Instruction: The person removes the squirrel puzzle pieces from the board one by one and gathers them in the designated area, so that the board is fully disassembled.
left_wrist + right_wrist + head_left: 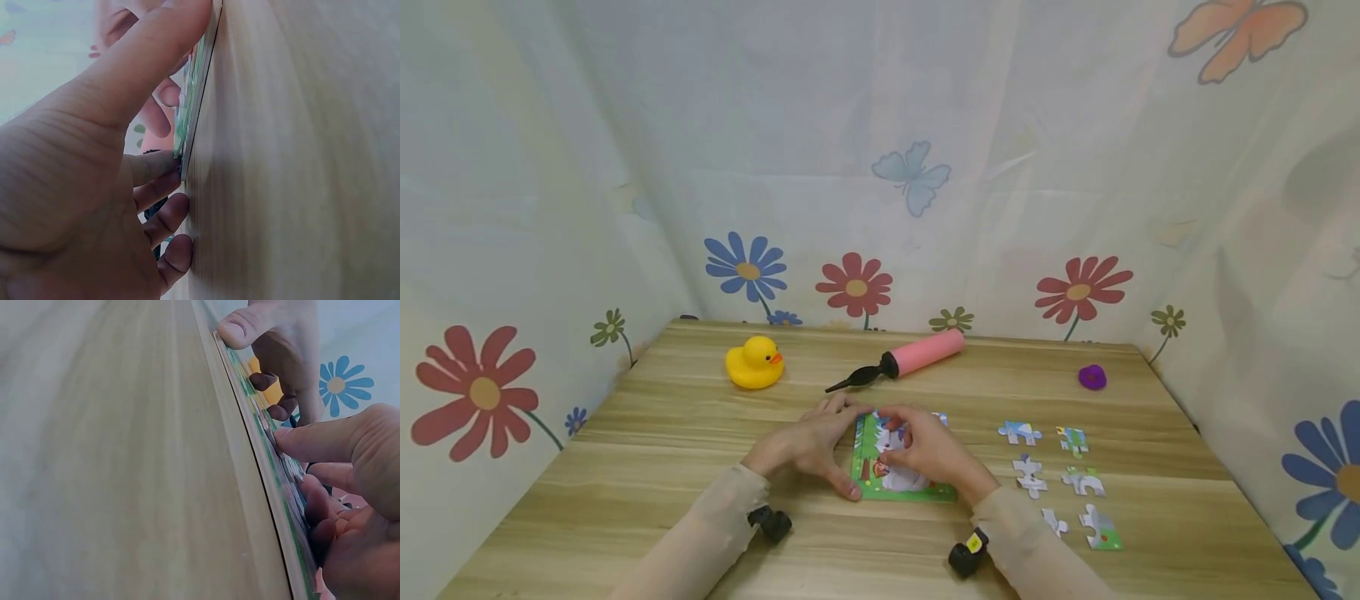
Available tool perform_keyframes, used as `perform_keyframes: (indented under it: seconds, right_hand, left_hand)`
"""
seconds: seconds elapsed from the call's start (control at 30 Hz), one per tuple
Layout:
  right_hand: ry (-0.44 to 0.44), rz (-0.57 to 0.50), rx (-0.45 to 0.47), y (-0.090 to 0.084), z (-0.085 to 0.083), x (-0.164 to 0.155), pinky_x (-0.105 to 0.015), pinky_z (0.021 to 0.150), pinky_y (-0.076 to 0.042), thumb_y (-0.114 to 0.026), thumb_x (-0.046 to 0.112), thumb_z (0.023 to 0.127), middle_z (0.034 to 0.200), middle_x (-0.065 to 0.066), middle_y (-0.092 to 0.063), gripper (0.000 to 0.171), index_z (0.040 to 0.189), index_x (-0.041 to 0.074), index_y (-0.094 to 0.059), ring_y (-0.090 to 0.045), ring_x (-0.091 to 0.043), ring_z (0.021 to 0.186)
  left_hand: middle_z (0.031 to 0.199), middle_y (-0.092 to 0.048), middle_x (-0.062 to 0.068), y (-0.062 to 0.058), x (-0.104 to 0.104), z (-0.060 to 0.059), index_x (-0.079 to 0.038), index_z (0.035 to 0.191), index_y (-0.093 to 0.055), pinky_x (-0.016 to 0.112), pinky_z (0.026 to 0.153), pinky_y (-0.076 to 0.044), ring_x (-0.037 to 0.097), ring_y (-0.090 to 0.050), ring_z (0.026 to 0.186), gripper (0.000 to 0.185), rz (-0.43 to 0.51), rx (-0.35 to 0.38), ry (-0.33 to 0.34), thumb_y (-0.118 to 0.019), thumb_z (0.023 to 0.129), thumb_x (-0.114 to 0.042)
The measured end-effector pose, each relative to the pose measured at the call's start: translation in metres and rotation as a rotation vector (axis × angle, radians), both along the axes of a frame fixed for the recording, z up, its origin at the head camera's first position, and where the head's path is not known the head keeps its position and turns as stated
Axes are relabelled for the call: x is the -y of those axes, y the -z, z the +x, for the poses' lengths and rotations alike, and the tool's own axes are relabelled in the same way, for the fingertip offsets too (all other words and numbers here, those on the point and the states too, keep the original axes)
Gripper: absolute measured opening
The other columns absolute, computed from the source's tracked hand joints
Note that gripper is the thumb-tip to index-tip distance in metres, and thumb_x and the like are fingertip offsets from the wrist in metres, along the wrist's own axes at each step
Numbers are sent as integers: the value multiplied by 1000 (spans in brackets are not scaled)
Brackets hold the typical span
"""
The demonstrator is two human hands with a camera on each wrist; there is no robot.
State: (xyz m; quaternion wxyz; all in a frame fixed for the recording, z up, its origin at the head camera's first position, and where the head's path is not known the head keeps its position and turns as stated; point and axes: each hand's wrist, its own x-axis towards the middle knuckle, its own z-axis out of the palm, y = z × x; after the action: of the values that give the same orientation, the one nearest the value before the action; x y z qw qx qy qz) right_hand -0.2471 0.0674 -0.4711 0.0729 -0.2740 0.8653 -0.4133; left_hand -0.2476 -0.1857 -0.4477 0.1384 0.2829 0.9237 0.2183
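Both forearms reach in from the near edge of the wooden table (647,433) and meet at a green-bordered puzzle board (917,492) lying flat near the table's middle, at about 6 o'clock from the pink pump (917,353). The left hand (808,442) braces the board's 9 o'clock edge, thumb stretched along that edge and fingers bent against the far corner, gripping the board by its rim. The right hand (928,450) lies on the board with its fingers curled down, pressing on the picture; 6 loose puzzle pieces (1030,477) lie at 3 o'clock of the board.
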Motion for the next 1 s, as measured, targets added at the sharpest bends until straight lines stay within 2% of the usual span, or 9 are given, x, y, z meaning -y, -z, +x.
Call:
perform_keyframes:
  seconds: [0.2, 0.33, 0.43, 0.5, 0.67, 0.87, 1.0]
  right_hand:
    - [8, 9, -5, 0, -1, 1, -28, 72, -49, -89, 9, 94, 125, -10, -69, 69, 156, 0, -59, -58, -17, 91]
    - [22, 21, -30, 1, -1, 3, -29, 76, -51, -84, 14, 99, 124, -11, -71, 65, 156, -3, -58, -60, -18, 93]
    - [34, 13, -77, 4, -3, 5, -31, 78, -54, -80, 14, 100, 121, -13, -74, 59, 152, -5, -61, -62, -17, 92]
    - [29, 0, -143, 16, -11, 4, -30, 74, -53, -79, 12, 98, 116, -11, -75, 57, 149, -7, -63, -61, -14, 87]
    - [29, 0, -210, 28, -19, 4, -29, 70, -52, -80, 10, 95, 109, -8, -75, 55, 145, -8, -65, -60, -11, 80]
    - [110, 21, -61, 3, -2, 8, -35, 78, -53, -84, 9, 98, 115, -10, -69, 50, 144, 1, -67, -60, -19, 91]
    - [143, 28, -17, 0, 0, 9, -34, 79, -53, -84, 10, 100, 118, -9, -67, 48, 144, 9, -66, -60, -19, 94]
  left_hand:
    - [174, -29, 14, -1, -1, 0, -17, 173, -38, 68, 130, -31, 41, -25, 162, 130, 1, 8, -9, -106, 70, -54]
    - [174, -30, 14, -1, -1, 1, -16, 172, -38, 68, 130, -31, 42, -25, 163, 129, 5, 9, -11, -106, 70, -55]
    - [173, -30, 14, 0, 0, 0, -16, 172, -39, 68, 130, -31, 42, -24, 163, 129, 7, 3, -12, -106, 69, -56]
    - [173, -30, 13, 1, 0, -1, -16, 172, -39, 68, 130, -30, 41, -24, 164, 130, 6, -3, -9, -106, 69, -57]
    - [172, -31, 12, 3, 1, -3, -16, 172, -39, 67, 130, -31, 40, -25, 163, 130, 9, -5, -6, -106, 68, -57]
    - [171, -33, 9, 6, 0, -4, -19, 172, -39, 64, 130, -32, 37, -29, 160, 131, 10, -1, -17, -107, 67, -57]
    - [171, -33, 8, 6, -1, -4, -19, 172, -39, 64, 131, -32, 36, -30, 159, 132, 11, -2, -21, -107, 66, -58]
